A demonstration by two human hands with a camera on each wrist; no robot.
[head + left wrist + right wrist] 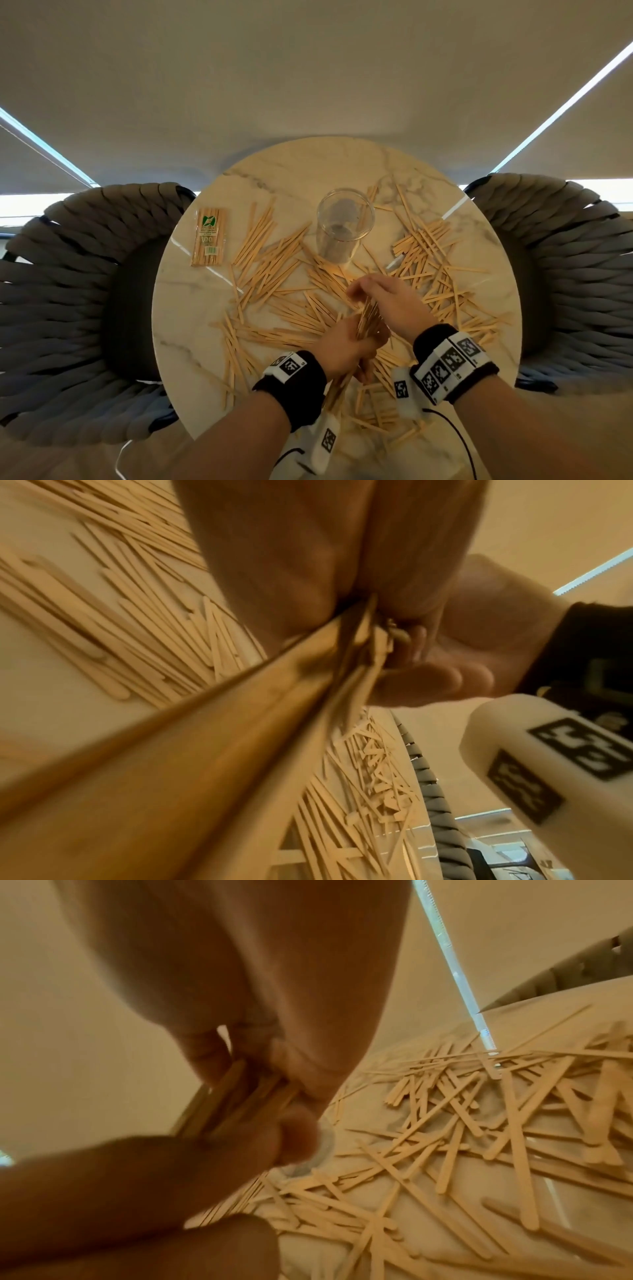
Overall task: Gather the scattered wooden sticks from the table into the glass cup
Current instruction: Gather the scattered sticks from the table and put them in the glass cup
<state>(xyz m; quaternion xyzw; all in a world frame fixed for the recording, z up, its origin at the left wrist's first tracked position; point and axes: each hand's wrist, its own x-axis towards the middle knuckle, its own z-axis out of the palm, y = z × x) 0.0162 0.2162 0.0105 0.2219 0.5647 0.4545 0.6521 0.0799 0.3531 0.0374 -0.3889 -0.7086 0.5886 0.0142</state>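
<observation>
Many flat wooden sticks (274, 267) lie scattered over the round marble table (191, 301). An empty glass cup (342, 226) stands upright near the table's middle, beyond both hands. My left hand (346, 346) grips a bundle of sticks (368, 318) held above the table near its front. My right hand (380, 301) curls over the top end of the same bundle and holds it. In the left wrist view the bundle (205, 750) runs out from my closed fingers. In the right wrist view the bundle's sticks (240, 1096) sit between my fingers, with loose sticks (479, 1123) below.
A sealed pack of sticks (208, 236) lies at the table's left rim. Woven grey chairs stand left (68, 291) and right (565, 260) of the table. A pale wall rises behind.
</observation>
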